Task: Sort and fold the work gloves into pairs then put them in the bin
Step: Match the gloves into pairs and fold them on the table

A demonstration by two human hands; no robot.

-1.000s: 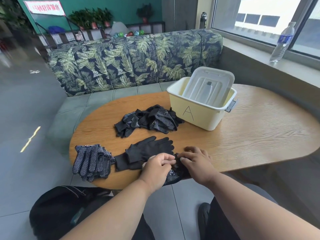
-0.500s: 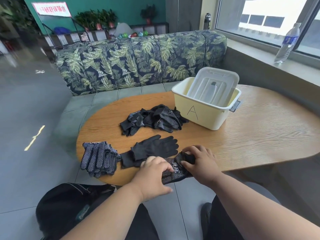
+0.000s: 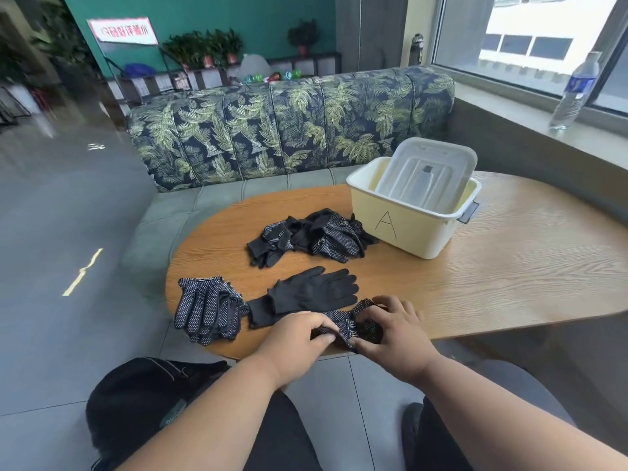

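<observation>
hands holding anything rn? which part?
Both grip one dotted work glove at the table's near edge: left hand pinches its left end, right hand holds its bunched right end.

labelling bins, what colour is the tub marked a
Pale yellow bin with a black handwritten A, a translucent white lid resting inside; head view.

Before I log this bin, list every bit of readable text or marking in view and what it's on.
"A": hand-drawn on the near wall of the cream bin.
Red characters on the white sign by the green wall: they look mirrored and are too blurred to read.
White print on the cuff of the dotted glove under both hands: too small to read.
Blue label on the water bottle on the windowsill: unreadable.
</observation>
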